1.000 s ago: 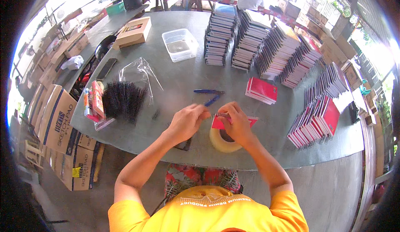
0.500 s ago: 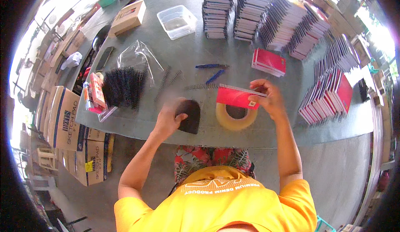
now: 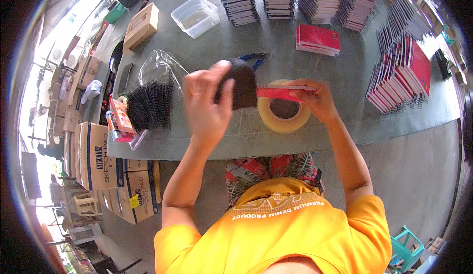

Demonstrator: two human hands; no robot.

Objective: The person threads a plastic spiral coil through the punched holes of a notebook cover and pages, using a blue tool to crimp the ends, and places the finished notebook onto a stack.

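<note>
My left hand, a little blurred, grips a black dome-shaped block between thumb and fingers. It is raised beside the left end of a thin red notebook. That notebook is pinched at its right end by my right hand and tilted, so its pale page edge shows on top. Below and behind it lies a wide roll of clear yellowish tape on the table. Whether the block touches the notebook, I cannot tell. Blue-handled pliers lie just beyond, partly hidden by the block.
Black spiral coils are heaped at left beside a clear plastic bag. A clear tub and a cardboard box stand farther back. Red notebooks lie beyond my right hand; more spiral-bound notebooks stand at right.
My left hand has lifted the black block up and to the right, to the notebook's left end. The notebook has tipped more edge-on in my right hand. The whole view has shifted.
</note>
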